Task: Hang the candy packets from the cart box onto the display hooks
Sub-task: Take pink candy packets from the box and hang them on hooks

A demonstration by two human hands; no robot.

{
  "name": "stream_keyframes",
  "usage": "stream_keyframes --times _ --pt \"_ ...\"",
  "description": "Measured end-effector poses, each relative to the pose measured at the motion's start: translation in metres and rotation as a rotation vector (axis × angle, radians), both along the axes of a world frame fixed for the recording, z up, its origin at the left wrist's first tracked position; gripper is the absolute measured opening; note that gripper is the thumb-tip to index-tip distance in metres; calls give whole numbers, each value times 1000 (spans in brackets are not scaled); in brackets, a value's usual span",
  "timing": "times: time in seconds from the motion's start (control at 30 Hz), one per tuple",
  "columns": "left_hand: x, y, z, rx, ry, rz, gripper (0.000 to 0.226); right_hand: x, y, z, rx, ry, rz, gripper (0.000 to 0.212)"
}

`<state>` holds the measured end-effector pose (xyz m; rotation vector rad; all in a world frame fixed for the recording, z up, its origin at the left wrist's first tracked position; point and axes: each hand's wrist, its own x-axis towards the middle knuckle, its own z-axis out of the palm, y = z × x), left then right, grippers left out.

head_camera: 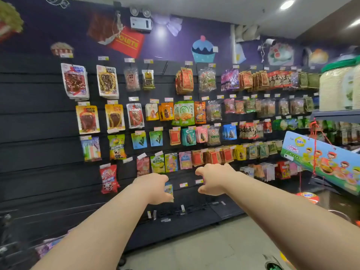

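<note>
Both my arms reach toward the black slat wall of display hooks (183,185). My left hand (155,187) grips a small blue candy packet (169,189), held low on the wall below a row of hanging packets. My right hand (213,178) is just to its right with fingers curled, close to a bare hook with a price tag (199,181); I cannot make out anything in it. A red candy packet (109,179) hangs further left. At the bottom left corner, pale purple packets (46,248) lie in what looks like the cart box, mostly cut off.
Many snack packets hang in rows across the wall (187,114). Loose hooks and tags lie on the black base shelf (175,213). A slanted blue cardboard display (321,158) and a shelf with big jars (339,88) stand at right. Grey floor (214,246) lies below.
</note>
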<state>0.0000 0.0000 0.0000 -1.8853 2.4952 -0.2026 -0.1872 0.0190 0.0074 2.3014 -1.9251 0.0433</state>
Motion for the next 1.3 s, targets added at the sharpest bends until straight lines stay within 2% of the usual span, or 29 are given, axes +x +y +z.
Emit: stream_keyframes --times 0.4,0.83,1.0,1.3 --pt "68 -46 -51 100 3 92 64 66 -58 -45 72 62 96 57" --pt "91 -172 -79 76 91 287 59 86 -228 -77 151 88 272 49" --pt "94 -224 -93 61 109 391 56 92 -296 -87 186 92 342 53" --pt "136 -280 -133 149 140 519 46 137 -372 -116 245 93 464 56"
